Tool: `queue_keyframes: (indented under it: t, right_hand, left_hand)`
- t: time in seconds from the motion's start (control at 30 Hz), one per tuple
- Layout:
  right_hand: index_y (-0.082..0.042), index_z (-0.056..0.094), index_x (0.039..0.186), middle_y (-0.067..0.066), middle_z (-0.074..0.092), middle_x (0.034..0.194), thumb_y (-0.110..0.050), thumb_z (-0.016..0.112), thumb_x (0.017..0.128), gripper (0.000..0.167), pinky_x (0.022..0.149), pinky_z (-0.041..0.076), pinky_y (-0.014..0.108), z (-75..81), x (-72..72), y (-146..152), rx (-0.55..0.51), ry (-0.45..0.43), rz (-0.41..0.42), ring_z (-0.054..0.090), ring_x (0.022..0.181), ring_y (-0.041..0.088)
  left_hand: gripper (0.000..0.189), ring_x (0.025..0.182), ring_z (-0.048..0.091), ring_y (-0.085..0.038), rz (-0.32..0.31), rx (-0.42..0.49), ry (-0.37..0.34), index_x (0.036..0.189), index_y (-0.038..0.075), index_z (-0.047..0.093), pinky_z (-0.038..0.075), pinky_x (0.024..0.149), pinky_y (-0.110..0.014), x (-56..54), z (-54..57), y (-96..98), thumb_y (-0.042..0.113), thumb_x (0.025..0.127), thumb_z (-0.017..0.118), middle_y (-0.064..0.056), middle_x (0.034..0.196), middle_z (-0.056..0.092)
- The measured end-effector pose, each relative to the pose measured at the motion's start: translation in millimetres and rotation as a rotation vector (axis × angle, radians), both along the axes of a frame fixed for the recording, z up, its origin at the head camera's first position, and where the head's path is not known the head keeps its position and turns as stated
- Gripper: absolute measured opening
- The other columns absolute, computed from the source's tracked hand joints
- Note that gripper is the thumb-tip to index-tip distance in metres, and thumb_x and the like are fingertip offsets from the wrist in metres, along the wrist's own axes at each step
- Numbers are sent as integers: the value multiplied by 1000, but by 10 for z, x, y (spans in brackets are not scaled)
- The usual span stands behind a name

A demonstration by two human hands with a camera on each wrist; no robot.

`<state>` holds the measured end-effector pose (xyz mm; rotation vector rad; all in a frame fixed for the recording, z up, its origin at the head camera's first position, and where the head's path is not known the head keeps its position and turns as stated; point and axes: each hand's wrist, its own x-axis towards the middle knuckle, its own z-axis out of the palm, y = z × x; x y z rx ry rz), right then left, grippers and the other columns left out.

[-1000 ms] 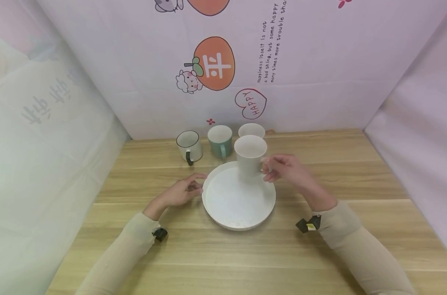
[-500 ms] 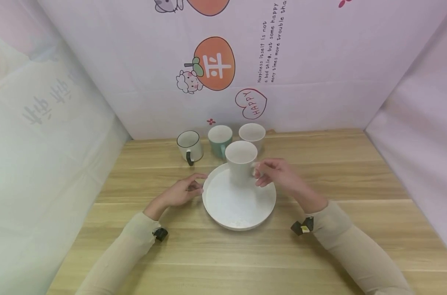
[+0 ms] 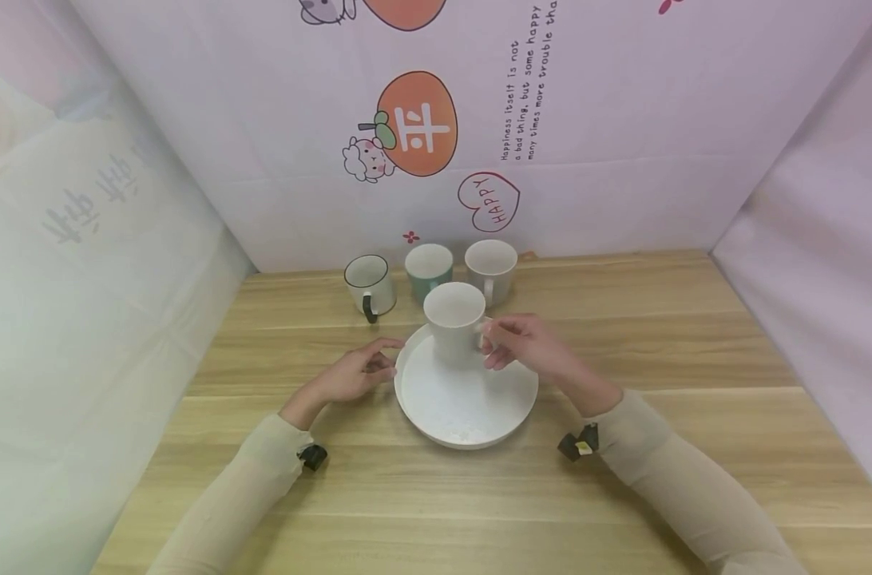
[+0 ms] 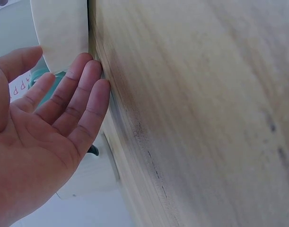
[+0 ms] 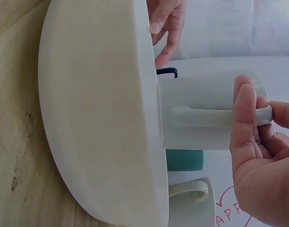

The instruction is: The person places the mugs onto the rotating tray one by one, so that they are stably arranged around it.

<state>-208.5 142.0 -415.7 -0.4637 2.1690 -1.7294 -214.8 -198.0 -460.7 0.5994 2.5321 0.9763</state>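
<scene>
Pale wood-grain tabletop [image 3: 436,507] spreads beneath both hands, a round white tray [image 3: 465,403] between them. The left hand [image 3: 350,374] is at the tray's rim, fingers relaxed and apart. The right hand [image 3: 518,343] pinches the handle [image 5: 205,117] of a white mug [image 3: 452,337], upright over the tray; I can't tell whether they touch. Beyond the hands stand a grey-white mug [image 3: 504,281], a teal mug [image 3: 423,286] and a black-rimmed white mug [image 3: 378,297].
</scene>
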Motion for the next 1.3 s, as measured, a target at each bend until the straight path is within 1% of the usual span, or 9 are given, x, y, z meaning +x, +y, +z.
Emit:
queue_keyframes:
  t: [0.13, 0.37, 0.5, 0.67, 0.8, 1.03, 1.17, 1.3]
  right_hand:
    - [10, 63, 112, 17, 66, 97, -20, 49, 105, 34, 73, 62, 34, -13, 1, -52, 9, -4, 12, 72, 77, 17]
    - [7, 64, 103, 16, 64, 96, -25, 52, 105, 34, 74, 62, 36, -52, -7, -146, 10, -18, 33, 72, 79, 20]
    - [9, 63, 104, 15, 64, 96, -22, 51, 105, 33, 74, 62, 36, -75, 0, -194, -3, -25, 47, 72, 78, 20]
    - [10, 64, 106, 14, 64, 95, -20, 51, 105, 33, 73, 62, 36, -110, -5, -243, -15, -19, 61, 72, 77, 19]
    - [11, 64, 105, 15, 64, 95, -20, 51, 105, 33, 73, 62, 36, -135, -17, -275, -20, -8, 76, 72, 77, 19]
    - [12, 64, 106, 15, 64, 95, -21, 52, 105, 35, 73, 62, 36, -172, -25, -326, -26, -17, 86, 72, 76, 18]
    - [11, 64, 103, 13, 65, 93, -22, 53, 104, 35, 73, 62, 36, -209, -26, -354, -29, -18, 87, 72, 76, 18]
    - [11, 64, 102, 12, 65, 93, -21, 52, 104, 34, 74, 62, 36, -228, -25, -372, -36, -22, 102, 72, 77, 18]
  left_hand:
    - [50, 106, 67, -18, 2, 0, 0, 149, 19, 41, 55, 87, -34, 5, 5, 2, 23, 102, 57, -6, 114, 71]
    - [48, 104, 69, -21, -7, 22, 23, 148, 16, 42, 55, 84, -35, 21, 23, 9, 21, 102, 57, -10, 112, 72]
    - [48, 106, 68, -20, -4, 18, 11, 148, 20, 42, 55, 87, -35, 16, 4, 1, 24, 102, 57, -8, 113, 72]
    - [48, 108, 68, -20, -7, 20, 4, 148, 21, 42, 55, 91, -37, 3, -18, -21, 24, 103, 57, -8, 115, 71]
    - [48, 108, 68, -19, -3, 15, 1, 148, 22, 42, 55, 93, -38, -4, -20, -21, 24, 102, 57, -6, 114, 71]
    - [48, 107, 68, -19, -8, 16, 9, 148, 22, 42, 55, 91, -38, 7, 1, -20, 25, 102, 57, -6, 114, 71]
    - [48, 107, 68, -19, -10, 19, 10, 147, 23, 43, 55, 91, -37, 16, 10, -17, 25, 102, 58, -7, 114, 71]
    - [47, 107, 68, -19, -8, 23, 17, 147, 22, 43, 55, 92, -38, 17, 7, -13, 25, 102, 58, -7, 113, 71]
